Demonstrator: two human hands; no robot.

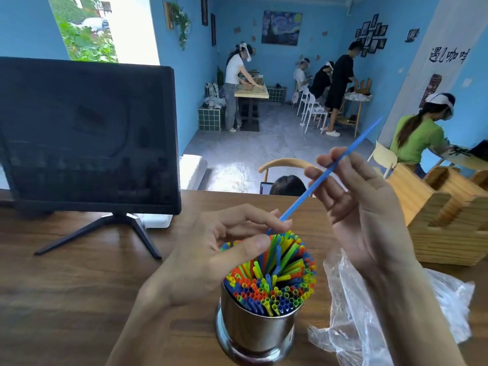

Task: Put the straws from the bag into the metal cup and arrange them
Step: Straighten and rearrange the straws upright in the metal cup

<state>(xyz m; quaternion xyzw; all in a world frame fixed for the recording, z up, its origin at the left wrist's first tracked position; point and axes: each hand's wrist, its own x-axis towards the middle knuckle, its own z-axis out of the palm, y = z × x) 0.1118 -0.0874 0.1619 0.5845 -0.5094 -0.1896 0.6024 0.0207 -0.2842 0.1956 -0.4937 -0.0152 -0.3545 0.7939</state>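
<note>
Nearest us, the metal cup (257,328) stands by the table's (66,291) near edge, packed with colored straws (274,273). Our left hand (211,254), just above-left of it, pinches the blue straw's (327,175) lower end; our right hand (367,207), fingers loosely spread, holds its middle. The plastic bag (369,313) lies below that wrist.
</note>
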